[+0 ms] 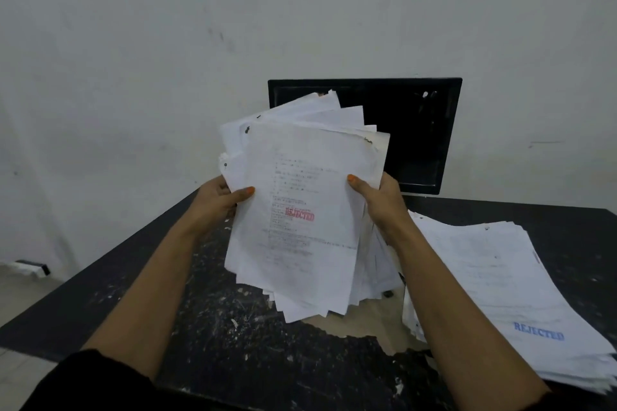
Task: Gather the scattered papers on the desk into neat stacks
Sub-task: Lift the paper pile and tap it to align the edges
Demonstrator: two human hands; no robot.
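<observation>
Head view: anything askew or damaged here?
Yes. The white paper bundle gripped by the left hand and right hand is fanned, edges uneven. The black desk has its surface peeled near the front.

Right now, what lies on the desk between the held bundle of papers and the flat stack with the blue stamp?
In the head view, only bare, scratched black desk top with a worn pale patch lies between them.

Uneven held sheaf (pixel 300 210); desk stack (pixel 500 284)
</observation>
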